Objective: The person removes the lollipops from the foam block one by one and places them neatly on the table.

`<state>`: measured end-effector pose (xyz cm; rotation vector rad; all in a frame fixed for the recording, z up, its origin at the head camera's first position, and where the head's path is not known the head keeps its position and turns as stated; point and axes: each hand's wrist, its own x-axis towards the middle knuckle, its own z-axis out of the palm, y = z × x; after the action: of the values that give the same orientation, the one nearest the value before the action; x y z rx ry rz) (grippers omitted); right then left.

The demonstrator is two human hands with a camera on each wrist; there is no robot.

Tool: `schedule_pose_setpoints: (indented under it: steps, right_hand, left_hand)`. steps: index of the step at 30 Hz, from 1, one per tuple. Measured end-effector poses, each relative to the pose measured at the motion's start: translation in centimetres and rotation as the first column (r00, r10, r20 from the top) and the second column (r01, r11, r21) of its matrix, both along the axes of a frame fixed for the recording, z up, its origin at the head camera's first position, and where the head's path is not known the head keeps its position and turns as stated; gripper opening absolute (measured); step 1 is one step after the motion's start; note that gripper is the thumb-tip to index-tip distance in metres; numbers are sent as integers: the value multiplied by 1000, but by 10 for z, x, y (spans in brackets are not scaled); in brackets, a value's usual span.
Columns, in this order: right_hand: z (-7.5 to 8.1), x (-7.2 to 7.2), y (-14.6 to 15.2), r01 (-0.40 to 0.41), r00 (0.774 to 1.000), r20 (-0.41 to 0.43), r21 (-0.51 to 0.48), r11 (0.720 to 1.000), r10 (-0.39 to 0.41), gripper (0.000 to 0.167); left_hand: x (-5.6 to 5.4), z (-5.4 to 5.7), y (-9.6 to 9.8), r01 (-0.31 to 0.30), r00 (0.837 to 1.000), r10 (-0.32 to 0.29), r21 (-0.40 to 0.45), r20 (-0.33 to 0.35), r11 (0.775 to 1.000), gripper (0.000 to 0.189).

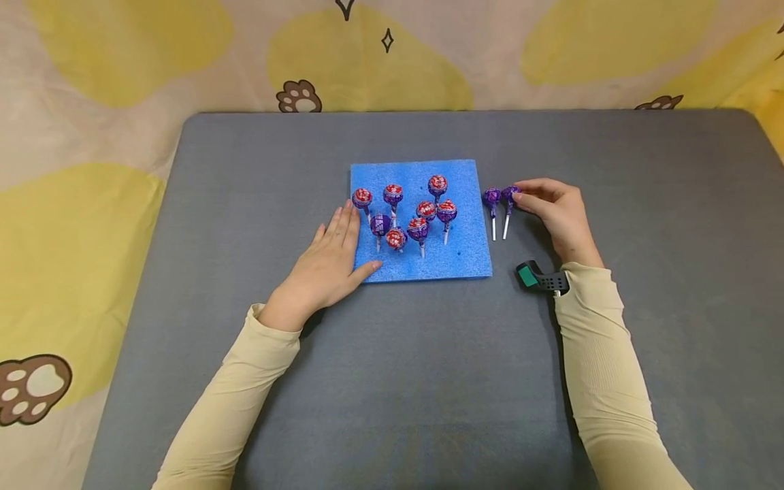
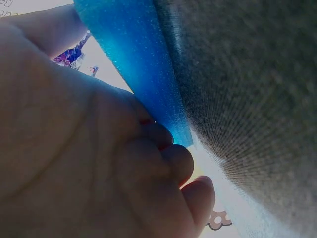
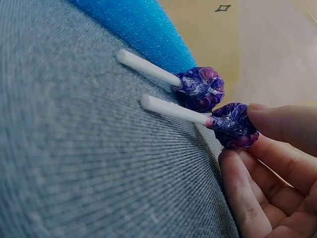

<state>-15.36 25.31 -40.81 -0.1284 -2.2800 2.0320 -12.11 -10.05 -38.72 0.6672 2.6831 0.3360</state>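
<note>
My right hand (image 1: 554, 211) pinches the wrapped head of a purple lollipop (image 3: 234, 126) between thumb and fingers, its white stick pointing toward me. Just left of it, a second purple lollipop (image 1: 492, 199) lies on the table. My left hand (image 1: 327, 262) rests with straight fingers along the left edge of a blue foam board (image 1: 462, 262), thumb over its front corner. Several red and purple lollipops (image 1: 418, 228) stand in the board on their sticks. In the left wrist view the palm and fingers lie against the side of the foam (image 2: 143, 64).
The grey table (image 1: 392, 381) spreads around the board on all sides. A black strap with a green piece (image 1: 542, 278) sits at the right wrist. Behind the table hangs a yellow and cream cloth (image 1: 367, 54) with paw prints.
</note>
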Motion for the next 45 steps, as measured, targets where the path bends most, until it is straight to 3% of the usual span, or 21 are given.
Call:
schedule_pose_setpoints:
  steps: [10, 21, 27, 35, 42, 45]
  right_hand:
    - [-1, 0, -3, 56, 998, 17, 164, 985, -59, 19]
    - [-1, 0, -3, 82, 996, 8, 175, 981, -85, 24]
    - [-1, 1, -3, 104, 995, -9, 135, 985, -104, 22]
    - [1, 0, -6, 159, 984, -68, -53, 986, -163, 17]
    - [11, 2, -11, 130, 984, -95, -197, 972, -151, 15]
    - [19, 6, -17, 99, 984, -126, -205, 974, -126, 14]
  left_hand:
    - [2, 2, 1, -4, 1000, 4, 1, -2, 1000, 89]
    - [2, 2, 0, -7, 1000, 7, 10, 4, 1000, 89]
    - [2, 2, 0, -11, 1000, 11, 7, 4, 1000, 89]
    - [2, 3, 1, -15, 1000, 14, 5, 13, 1000, 89]
    - [2, 2, 0, -15, 1000, 15, 0, 15, 1000, 89]
    - [2, 2, 0, -15, 1000, 15, 0, 16, 1000, 89]
